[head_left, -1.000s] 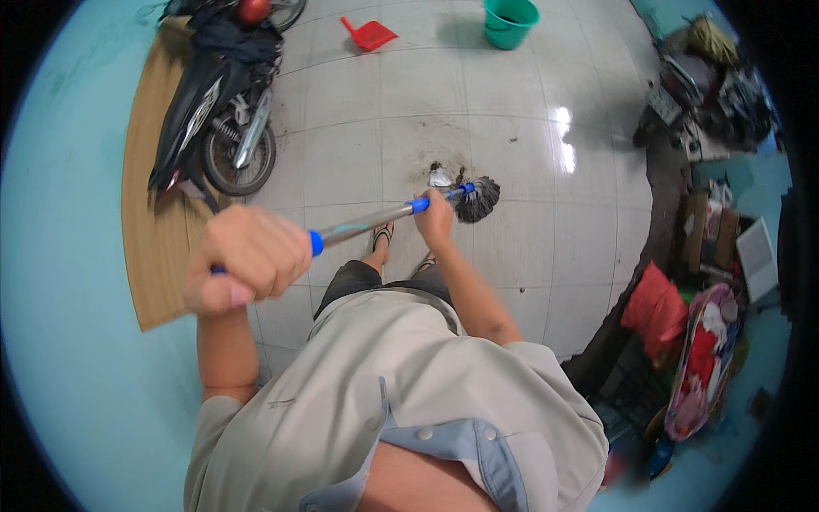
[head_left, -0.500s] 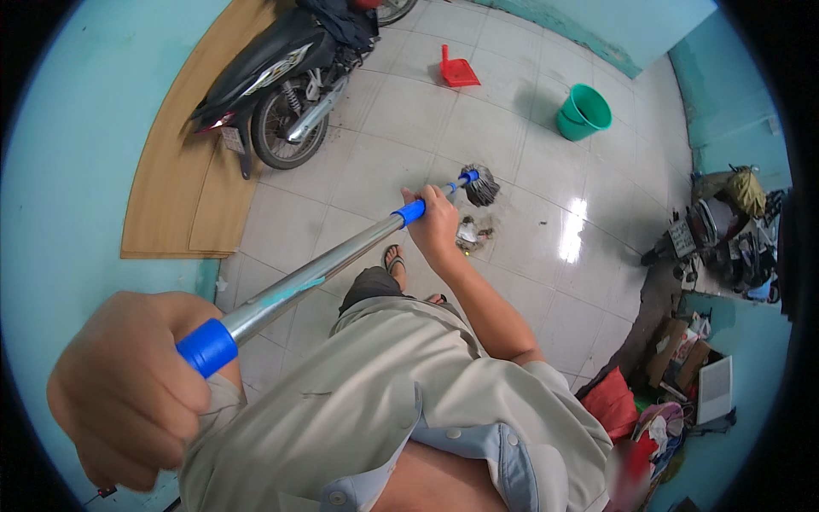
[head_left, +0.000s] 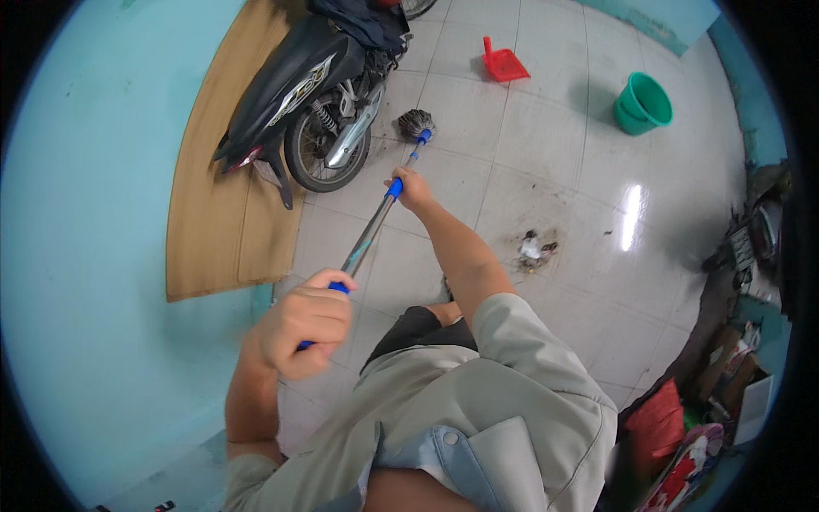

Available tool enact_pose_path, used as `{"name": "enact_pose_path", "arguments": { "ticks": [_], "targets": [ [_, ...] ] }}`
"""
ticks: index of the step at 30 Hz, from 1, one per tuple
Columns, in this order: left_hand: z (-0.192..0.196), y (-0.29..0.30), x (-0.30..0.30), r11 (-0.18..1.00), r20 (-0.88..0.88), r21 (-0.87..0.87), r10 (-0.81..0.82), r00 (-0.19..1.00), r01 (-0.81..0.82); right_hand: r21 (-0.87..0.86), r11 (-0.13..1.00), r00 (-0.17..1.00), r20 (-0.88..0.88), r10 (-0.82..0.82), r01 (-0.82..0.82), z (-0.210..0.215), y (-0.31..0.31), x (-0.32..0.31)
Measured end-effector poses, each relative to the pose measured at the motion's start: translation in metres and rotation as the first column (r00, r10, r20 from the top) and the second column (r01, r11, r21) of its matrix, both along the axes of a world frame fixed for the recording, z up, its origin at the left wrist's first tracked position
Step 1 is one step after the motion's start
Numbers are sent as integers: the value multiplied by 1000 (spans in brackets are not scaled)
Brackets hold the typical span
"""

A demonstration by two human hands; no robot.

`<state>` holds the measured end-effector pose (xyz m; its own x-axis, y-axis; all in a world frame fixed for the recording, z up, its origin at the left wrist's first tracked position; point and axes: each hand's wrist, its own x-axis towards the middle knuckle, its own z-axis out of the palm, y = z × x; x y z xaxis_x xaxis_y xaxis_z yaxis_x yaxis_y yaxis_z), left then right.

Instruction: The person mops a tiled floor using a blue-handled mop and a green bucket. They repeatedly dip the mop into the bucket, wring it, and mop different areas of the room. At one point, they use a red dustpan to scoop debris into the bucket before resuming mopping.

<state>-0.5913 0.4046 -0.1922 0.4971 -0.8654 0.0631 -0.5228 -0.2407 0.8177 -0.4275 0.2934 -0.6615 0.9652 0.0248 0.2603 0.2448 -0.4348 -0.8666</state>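
Note:
Both my hands are closed around the metal pole of a mop (head_left: 369, 235) with blue grips. My left hand (head_left: 307, 324) wraps the upper end, close to my body. Farther down the pole, my right hand (head_left: 411, 189) grips it by a blue collar, arm stretched forward. The grey string mop head (head_left: 415, 124) rests on the tiled floor, just right of the motorbike's rear wheel. To the right of my right forearm lies a small pile of dirt and white scraps (head_left: 535, 248), with dark smudges around it.
A black motorbike (head_left: 316, 94) stands at the left against brown cardboard sheets (head_left: 213, 230). A red dustpan (head_left: 505, 64) and a green bucket (head_left: 642, 104) are on the far floor. Another parked motorbike (head_left: 751, 239) and piled boxes (head_left: 725, 367) line the right wall.
The mop head has swung left and away from the dirt pile, toward the motorbike wheel. My left hand has moved forward and right, and my right hand farther forward. The view has shifted left.

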Motion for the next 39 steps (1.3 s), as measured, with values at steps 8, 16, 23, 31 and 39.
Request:
{"name": "enact_pose_path", "arguments": {
  "ticks": [8,16,23,31,39],
  "targets": [
    [45,54,54,966,-245,-258,-65,967,0,-108,979,969,-160,-191,175,52,-33,-79],
    [27,27,86,883,-443,-451,-346,827,128,-325,911,881,-311,-356,254,71,-111,-216],
    [54,-8,82,654,-221,-608,-684,695,450,-415,845,862,-225,-455,338,137,-158,-234],
    [172,-9,122,363,110,-608,-843,527,707,-338,849,911,75,-404,405,254,-147,-118],
    [105,-88,168,826,-24,-362,-472,881,433,-195,887,905,6,-425,418,150,-219,25]
  ]
}}
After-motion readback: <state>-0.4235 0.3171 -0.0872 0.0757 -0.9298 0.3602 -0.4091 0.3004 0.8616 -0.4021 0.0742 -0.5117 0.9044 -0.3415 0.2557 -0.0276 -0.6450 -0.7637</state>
